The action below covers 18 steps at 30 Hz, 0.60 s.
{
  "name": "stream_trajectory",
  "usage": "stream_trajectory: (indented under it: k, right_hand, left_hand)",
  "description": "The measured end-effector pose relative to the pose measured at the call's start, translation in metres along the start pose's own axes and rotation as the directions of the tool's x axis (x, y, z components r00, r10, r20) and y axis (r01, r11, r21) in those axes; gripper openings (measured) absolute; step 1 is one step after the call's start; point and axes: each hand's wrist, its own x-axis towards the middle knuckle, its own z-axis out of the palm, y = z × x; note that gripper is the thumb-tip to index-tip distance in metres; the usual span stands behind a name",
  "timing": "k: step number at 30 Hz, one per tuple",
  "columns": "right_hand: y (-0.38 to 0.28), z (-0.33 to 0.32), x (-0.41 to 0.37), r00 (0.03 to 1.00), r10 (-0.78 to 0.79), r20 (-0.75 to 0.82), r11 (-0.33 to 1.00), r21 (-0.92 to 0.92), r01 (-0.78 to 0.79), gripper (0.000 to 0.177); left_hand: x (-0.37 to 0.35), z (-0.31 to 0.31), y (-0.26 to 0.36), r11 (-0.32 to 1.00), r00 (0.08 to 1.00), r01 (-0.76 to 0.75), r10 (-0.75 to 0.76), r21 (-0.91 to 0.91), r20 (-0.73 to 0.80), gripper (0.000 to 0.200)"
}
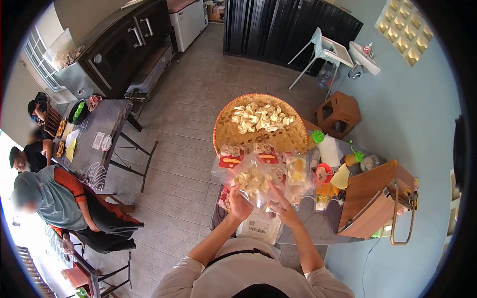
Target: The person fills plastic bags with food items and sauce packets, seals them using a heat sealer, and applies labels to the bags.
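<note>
Between both hands is a clear plastic bag of folded, pale dumplings (254, 183), raised over the table. My left hand (241, 204) is closed on the bag's lower left side. The right side of the same bag is gripped by my right hand (284, 204), fingers along the plastic. Just beyond the bag, a round woven bamboo tray (226, 130) carries a heap of similar dumplings (262, 118). Red-and-white printed packs (231, 155) lie around and partly under the bag. A clear pack with yellow contents (297, 168) sits to its right.
A red-rimmed cup (324, 173), a green-capped bottle (354, 158) and a wooden cabinet (370, 198) stand to the right. A brown stool (339, 114) is behind. Several people are at another table (102, 139) on the left, one standing person (64, 193) nearest.
</note>
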Motion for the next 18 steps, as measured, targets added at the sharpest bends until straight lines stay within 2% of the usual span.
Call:
stream_trajectory:
  k: [1,2,4,5,7,8,10,13,14,16,18]
  right_hand:
    - [-0.004,0.0,-0.002,0.997,-0.067,0.028,0.995,-0.066,0.069,0.062]
    - [-0.011,-0.001,-0.005,0.998,-0.064,0.028,0.996,-0.067,0.066,0.062]
    - [-0.031,0.0,-0.008,0.971,0.179,0.161,0.971,0.132,-0.201,0.065]
    - [-0.032,-0.001,-0.008,0.97,0.18,0.161,0.971,0.131,-0.202,0.065]
    - [-0.032,-0.002,-0.009,0.928,0.296,0.225,0.938,0.116,-0.327,0.065]
    - [-0.032,-0.001,-0.008,0.928,0.296,0.226,0.938,0.113,-0.327,0.065]
    - [-0.032,0.003,-0.006,0.977,0.211,-0.001,0.942,0.267,-0.203,0.064]
    - [-0.033,0.01,-0.007,0.98,0.181,-0.079,0.956,0.25,-0.156,0.064]
    - [-0.031,0.012,-0.008,0.98,0.184,-0.075,0.955,0.249,-0.16,0.064]
    - [-0.021,0.015,-0.009,0.993,0.118,-0.012,0.866,0.49,-0.097,0.071]
    - [-0.016,0.016,-0.007,0.991,0.13,-0.023,0.885,0.454,-0.106,0.074]
  left_hand:
    - [-0.002,0.002,-0.001,1.0,1.0,-0.018,0.018,0.023,0.02,0.052]
    - [-0.004,0.003,-0.002,0.998,0.999,-0.036,0.035,0.046,0.04,0.053]
    - [-0.006,0.007,-0.001,1.0,0.997,-0.004,0.002,0.029,0.071,0.053]
    - [-0.007,0.008,0.0,1.0,0.994,0.026,-0.027,0.016,0.102,0.054]
    - [-0.006,0.007,0.0,1.0,0.993,0.026,-0.027,0.006,0.119,0.054]
    - [-0.005,0.007,0.0,1.0,0.99,0.028,-0.027,-0.003,0.137,0.054]
    - [-0.005,0.013,-0.001,1.0,0.99,0.012,-0.012,-0.002,0.141,0.054]
    - [-0.005,0.019,0.0,1.0,0.987,-0.006,0.005,0.011,0.163,0.054]
    - [-0.005,0.019,0.0,1.0,0.983,-0.007,0.002,0.023,0.181,0.054]
    - [-0.007,0.019,0.001,0.999,0.98,-0.002,-0.007,0.042,0.197,0.055]
    - [-0.01,0.018,0.002,0.998,0.977,0.009,-0.022,0.062,0.213,0.056]
